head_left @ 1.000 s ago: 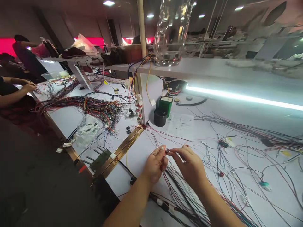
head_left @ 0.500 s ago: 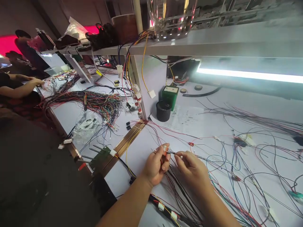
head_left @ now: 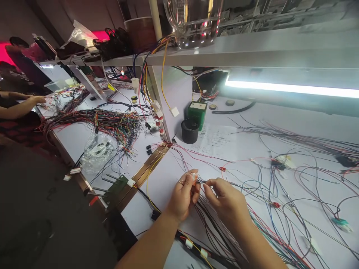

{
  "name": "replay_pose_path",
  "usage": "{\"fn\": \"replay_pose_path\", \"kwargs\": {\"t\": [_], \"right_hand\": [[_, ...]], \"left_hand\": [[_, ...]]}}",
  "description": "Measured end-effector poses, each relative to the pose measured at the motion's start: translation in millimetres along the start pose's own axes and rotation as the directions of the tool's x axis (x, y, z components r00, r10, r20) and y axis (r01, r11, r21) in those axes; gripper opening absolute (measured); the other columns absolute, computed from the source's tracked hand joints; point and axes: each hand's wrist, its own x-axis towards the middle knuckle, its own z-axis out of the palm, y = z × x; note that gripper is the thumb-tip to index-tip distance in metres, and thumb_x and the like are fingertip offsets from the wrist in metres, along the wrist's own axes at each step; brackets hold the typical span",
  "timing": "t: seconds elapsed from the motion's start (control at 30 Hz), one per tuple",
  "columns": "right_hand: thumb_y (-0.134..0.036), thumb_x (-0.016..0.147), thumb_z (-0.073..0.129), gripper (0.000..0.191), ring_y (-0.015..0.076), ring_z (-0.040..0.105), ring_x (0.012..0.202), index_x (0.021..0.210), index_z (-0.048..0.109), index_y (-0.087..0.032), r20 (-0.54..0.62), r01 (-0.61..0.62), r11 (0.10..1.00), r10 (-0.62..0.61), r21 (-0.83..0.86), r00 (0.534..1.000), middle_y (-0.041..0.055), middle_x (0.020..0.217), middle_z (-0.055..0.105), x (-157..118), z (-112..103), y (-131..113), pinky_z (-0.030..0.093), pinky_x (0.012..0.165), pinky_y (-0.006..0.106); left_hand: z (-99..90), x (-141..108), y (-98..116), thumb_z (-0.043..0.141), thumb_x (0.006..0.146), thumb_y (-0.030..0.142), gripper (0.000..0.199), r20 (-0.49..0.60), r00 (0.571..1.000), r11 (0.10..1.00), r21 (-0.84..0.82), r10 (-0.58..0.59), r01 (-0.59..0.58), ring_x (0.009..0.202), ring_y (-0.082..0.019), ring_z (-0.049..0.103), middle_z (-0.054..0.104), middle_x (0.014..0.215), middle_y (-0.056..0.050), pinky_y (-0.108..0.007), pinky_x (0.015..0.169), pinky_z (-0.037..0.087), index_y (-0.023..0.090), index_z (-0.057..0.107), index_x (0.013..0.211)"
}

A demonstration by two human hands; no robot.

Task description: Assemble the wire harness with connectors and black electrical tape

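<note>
My left hand (head_left: 183,194) is closed around a small white and orange wire connector (head_left: 194,178), gripped between thumb and fingers. A thin wire end sticks out past the left side of that hand. Dark wires (head_left: 201,181) run from the connector toward my right hand (head_left: 224,196), whose thumb and forefinger pinch them just to the right. Under both hands, a bundle of dark and reddish wires (head_left: 209,224) trails down toward the bottom edge. The fingertips hide part of the connector and the wire ends.
Loose wires (head_left: 269,186) spread over the right of the white table. A black round cup (head_left: 189,131) and a green box (head_left: 198,112) stand by the divider. At left lie a large wire bundle (head_left: 112,121) and a green board with metal pins (head_left: 116,188). A co-worker's arm (head_left: 21,108) shows far left.
The view has shifted slightly, so the surroundings sit a little further left. Both hands keep their hold on the connector and wires, almost in the same pose.
</note>
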Motion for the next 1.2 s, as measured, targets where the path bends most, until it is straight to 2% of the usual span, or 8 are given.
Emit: {"fn": "replay_pose_path", "kwargs": {"t": [0.27,0.43,0.57,0.73,0.93,1.07,1.2], "right_hand": [[-0.035,0.092,0.046,0.021,0.0142,0.056,0.060,0.083,0.061,-0.024,-0.021,0.059,0.997,-0.060,-0.039,0.998,-0.0013,0.070,0.062,-2.5,-5.8,-7.2,0.032,0.053,0.026],[-0.038,0.090,0.050,0.021,0.0138,0.057,0.059,0.076,0.059,-0.025,0.114,-0.100,0.990,0.089,0.094,0.989,-0.0028,0.066,0.062,1.2,-7.1,-10.7,0.037,0.054,0.025],[-0.039,0.089,0.051,0.021,0.0154,0.058,0.059,0.076,0.061,-0.025,0.124,-0.150,0.980,0.134,0.129,0.983,-0.0016,0.066,0.064,5.4,-6.3,-12.9,0.039,0.053,0.025],[-0.037,0.089,0.049,0.020,0.0174,0.063,0.065,0.077,0.061,-0.026,0.177,-0.116,0.990,0.101,0.078,0.979,-0.0014,0.071,0.068,5.6,-3.2,-17.1,0.039,0.056,0.027],[-0.036,0.090,0.047,0.019,0.0190,0.064,0.066,0.085,0.061,-0.025,0.139,-0.053,0.998,0.056,-0.023,0.989,0.0006,0.077,0.070,4.4,4.9,-17.7,0.038,0.057,0.028],[-0.033,0.091,0.048,0.018,0.0188,0.065,0.069,0.084,0.062,-0.025,0.221,-0.071,0.997,0.075,-0.025,0.972,0.0001,0.079,0.070,9.5,6.1,-18.0,0.038,0.059,0.028],[-0.032,0.091,0.047,0.018,0.0187,0.065,0.073,0.087,0.062,-0.025,0.242,-0.079,0.997,0.072,0.019,0.968,0.0002,0.080,0.071,11.1,3.9,-20.1,0.040,0.062,0.028]], "left_hand": [[0.4,-2.4,-0.5,0.052,0.087,0.053,0.044,0.032,0.999,0.999,0.030,0.012,-0.013,0.041,-0.004,0.040,0.055,0.067,0.002,-0.018,0.042,0.025,0.018,0.055,0.114],[0.9,-4.2,-0.7,0.051,0.088,0.052,0.044,0.028,0.999,0.998,0.045,0.034,-0.035,0.042,-0.004,0.041,0.054,0.066,0.003,-0.019,0.042,0.027,0.017,0.054,0.115],[1.0,-4.4,-2.5,0.051,0.088,0.053,0.044,0.042,0.999,0.999,0.049,0.020,-0.022,0.044,-0.006,0.042,0.052,0.061,0.004,-0.019,0.044,0.029,0.018,0.054,0.115],[2.3,-6.6,-6.0,0.054,0.087,0.053,0.042,0.001,1.000,1.000,0.010,0.016,-0.016,0.045,-0.006,0.039,0.048,0.057,0.005,-0.019,0.045,0.028,0.020,0.056,0.112],[4.2,-6.7,-4.5,0.064,0.079,0.053,0.045,-0.029,0.998,0.997,-0.051,-0.054,0.052,0.048,-0.006,0.044,0.054,0.066,0.003,-0.018,0.044,0.030,0.021,0.058,0.110],[2.9,-5.3,-3.9,0.060,0.082,0.054,0.044,-0.027,0.999,0.999,-0.009,-0.034,0.033,0.044,-0.006,0.041,0.051,0.059,0.005,-0.018,0.040,0.028,0.019,0.056,0.110],[2.1,-5.6,-2.3,0.058,0.085,0.051,0.040,0.004,1.000,1.000,-0.017,0.008,-0.008,0.042,-0.006,0.041,0.050,0.055,0.005,-0.017,0.040,0.028,0.018,0.057,0.108]]}}
